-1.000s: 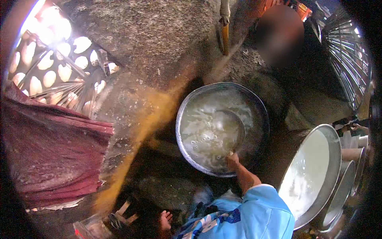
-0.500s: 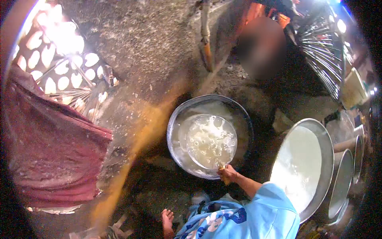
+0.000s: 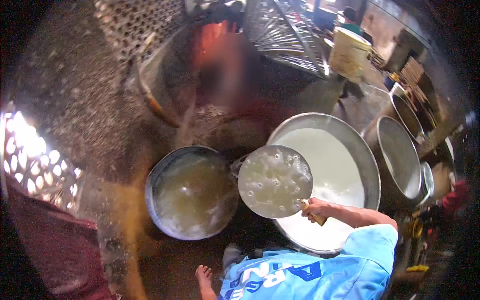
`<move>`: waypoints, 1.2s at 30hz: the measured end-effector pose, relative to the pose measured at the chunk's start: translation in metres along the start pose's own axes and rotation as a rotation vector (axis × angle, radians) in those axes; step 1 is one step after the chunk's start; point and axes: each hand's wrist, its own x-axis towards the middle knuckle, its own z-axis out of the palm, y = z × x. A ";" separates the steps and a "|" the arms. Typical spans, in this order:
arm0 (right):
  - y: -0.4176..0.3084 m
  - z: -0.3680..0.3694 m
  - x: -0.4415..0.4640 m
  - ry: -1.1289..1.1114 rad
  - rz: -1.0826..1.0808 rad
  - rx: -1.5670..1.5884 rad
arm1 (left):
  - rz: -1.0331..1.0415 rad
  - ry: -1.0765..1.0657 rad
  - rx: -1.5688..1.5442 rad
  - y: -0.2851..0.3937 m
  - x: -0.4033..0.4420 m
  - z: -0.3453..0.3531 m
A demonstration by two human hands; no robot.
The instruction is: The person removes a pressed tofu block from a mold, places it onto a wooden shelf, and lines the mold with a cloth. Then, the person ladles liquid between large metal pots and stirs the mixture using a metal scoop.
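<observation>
My right hand (image 3: 315, 210) is closed round the short wooden handle of a wide, round ladle (image 3: 275, 181). Cloudy liquid with bubbles fills the ladle. It hangs level between a dark-rimmed pot (image 3: 149, 192) and a broad metal basin (image 3: 376, 187), overlapping the basin's near left side. Steaming, murky liquid lies in the pot on the left. The basin holds milky white liquid, bright near my right hand. Low down near the front, my left hand (image 3: 203, 274) is held out with fingers apart and nothing in it, left of my blue shirt.
More metal basins (image 3: 398, 157) stand to the right. A stained white bucket (image 3: 350, 52) is at the back right, near a person in green (image 3: 351, 27). Orange glow (image 3: 212, 37) shows at the back. A dark red cloth (image 3: 55, 240) hangs at the left.
My right hand has lifted the ladle out of the pot and carried it right, to the basin's edge. The view has turned right. My left hand stays low and open.
</observation>
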 end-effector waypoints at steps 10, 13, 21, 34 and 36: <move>0.201 -0.093 0.029 0.254 -0.023 0.505 | 0.018 0.002 0.237 0.000 -0.047 0.057; 0.239 -0.090 0.058 0.251 -0.092 0.697 | 0.067 0.000 0.289 0.009 -0.058 0.067; 0.258 -0.041 0.133 0.426 -0.054 1.097 | 0.101 0.021 0.367 0.050 -0.085 0.092; 0.123 0.041 0.169 -0.661 -0.173 1.820 | 0.110 0.031 0.333 0.065 -0.071 0.073; 0.089 0.054 0.146 -0.871 -0.201 1.690 | 0.090 0.047 0.299 0.059 -0.062 0.052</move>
